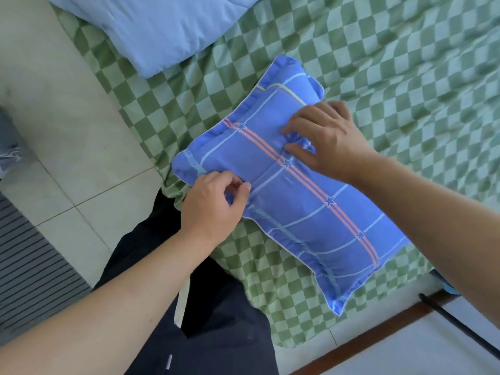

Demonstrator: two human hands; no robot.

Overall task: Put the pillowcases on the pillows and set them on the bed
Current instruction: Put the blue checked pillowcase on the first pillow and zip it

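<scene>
A pillow in a blue pillowcase (311,220) with white, yellow and pink stripes lies at a slant on the bed (405,77), which wears a green checked sheet. At the pillow's near long edge my left hand (213,201) pinches the blue fabric between thumb and fingers. My right hand (322,139) sits on top of the pillow near its middle, with the fingers bunching a fold of the pillowcase.
A folded light-blue quilt (167,31) lies at the far left of the bed. Pale floor tiles (67,147) and a striped mat (29,255) are on the left. My dark trousers (216,334) are against the bed's edge. A brown wooden edge (378,334) and a black rod (460,326) are at lower right.
</scene>
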